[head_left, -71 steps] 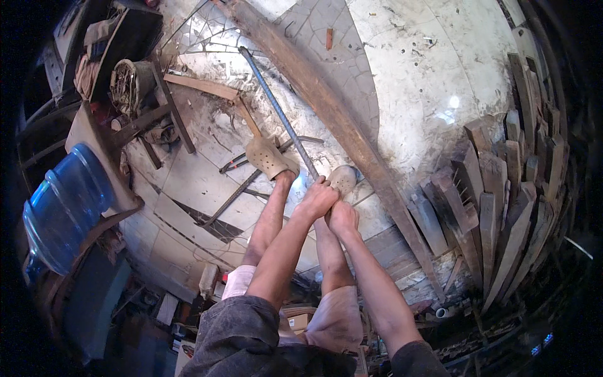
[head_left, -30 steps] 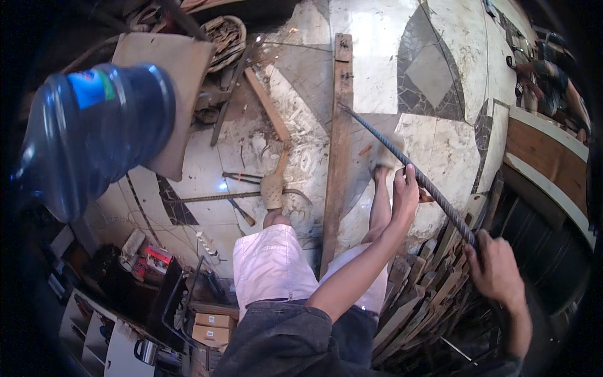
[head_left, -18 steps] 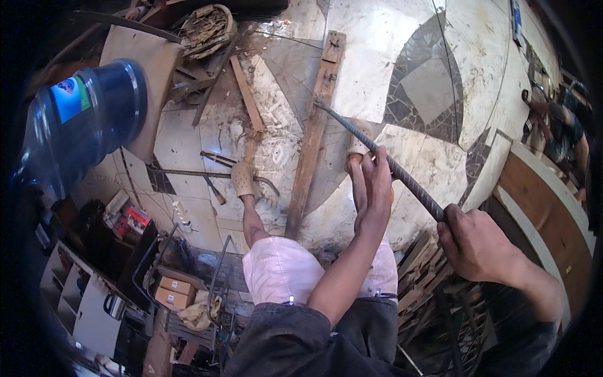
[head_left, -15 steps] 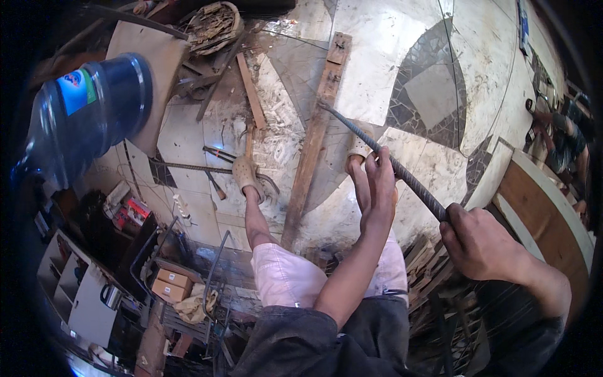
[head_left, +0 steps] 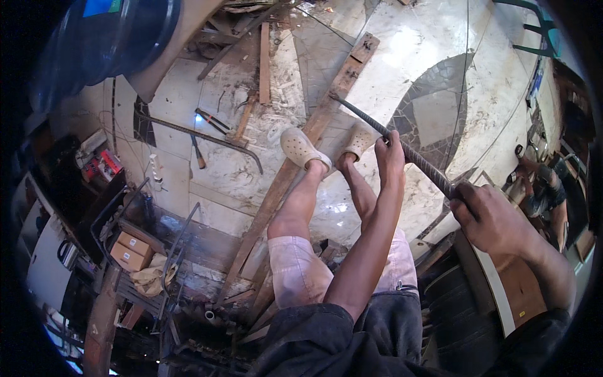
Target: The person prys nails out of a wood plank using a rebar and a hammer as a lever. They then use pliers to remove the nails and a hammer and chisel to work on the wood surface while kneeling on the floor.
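Note:
My left hand (head_left: 391,157) is closed round a long ribbed steel bar (head_left: 365,115), and my right hand (head_left: 487,217) grips it further back, toward the lower right. The bar's far tip meets a long wooden plank (head_left: 355,66) on the tiled floor, near metal pieces at that plank's end. My left foot, in a beige clog (head_left: 296,144), is at the plank; the right clog (head_left: 357,141) stands just right of it. Left of my feet lie pincers (head_left: 212,120), a bent ribbed bar (head_left: 188,134) and a short tool with a dark handle (head_left: 198,154).
A blue water jug (head_left: 107,44) is at upper left, a metal frame with cardboard boxes (head_left: 130,251) at lower left. Another person (head_left: 553,195) is at the right edge, beyond leaning panels (head_left: 520,290). A green plastic chair (head_left: 546,38) shows at top right, scrap wood (head_left: 232,34) at top.
Since a second ago my left foot has moved right to the plank. The view has shifted, and both hands keep hold of the bar. Earlier both hands were bunched low on it.

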